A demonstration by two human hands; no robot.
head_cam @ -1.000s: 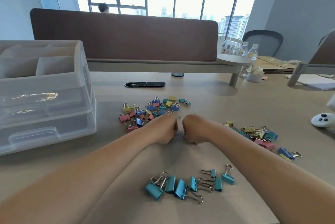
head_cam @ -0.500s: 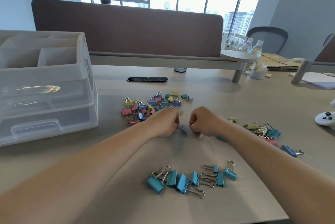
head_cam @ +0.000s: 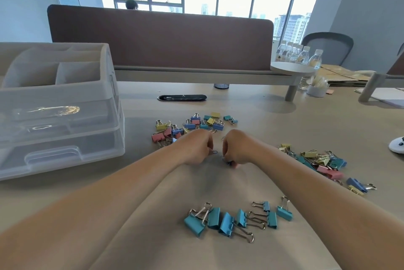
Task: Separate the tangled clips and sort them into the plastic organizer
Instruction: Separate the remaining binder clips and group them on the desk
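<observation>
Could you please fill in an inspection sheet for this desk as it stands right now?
Surface: tan desk, bare in the middle.
Job's things: clear organizer far left; mixed clips ahead; second mixed pile right; teal clips grouped nearest the person.
Clutter: white controller, water bottles.
Grippers: left hand and right hand each pinch a small clip, close together.
Cables: nothing seen; black grommet.
Surroundings: brown divider, windows.

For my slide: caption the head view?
Both hands pick apart small clips between mixed piles; teal clips wait near, organizer left.
</observation>
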